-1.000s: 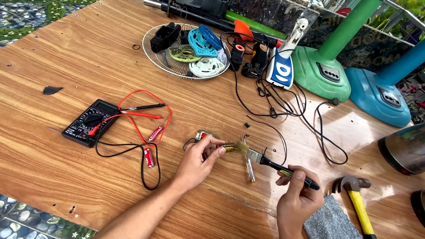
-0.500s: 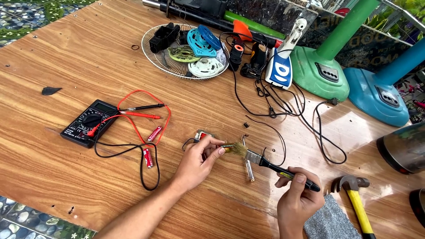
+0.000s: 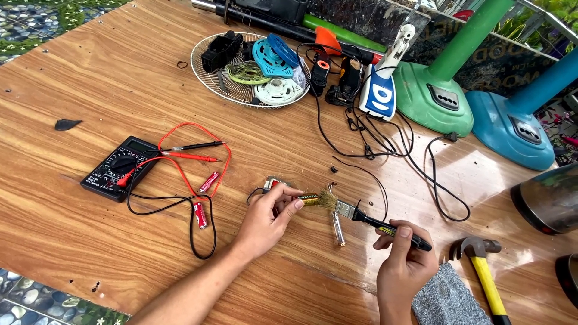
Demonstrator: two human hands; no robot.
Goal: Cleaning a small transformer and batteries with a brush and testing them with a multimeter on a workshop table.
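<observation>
Wooden tabletop (image 3: 90, 78) | my left hand (image 3: 268, 219) pinches a small battery (image 3: 308, 198) | my right hand (image 3: 404, 265) grips a paintbrush (image 3: 361, 215), bristles touching the battery.

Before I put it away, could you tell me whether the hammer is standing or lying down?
Lying down: the hammer rests flat on the wooden table.

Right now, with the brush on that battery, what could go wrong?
1. The left hand only pinches the small battery; the brush in the right hand could flick it loose.
2. The loose silver battery lying under the brush may get knocked and roll.
3. The black cable trails close by and could snag.
</observation>
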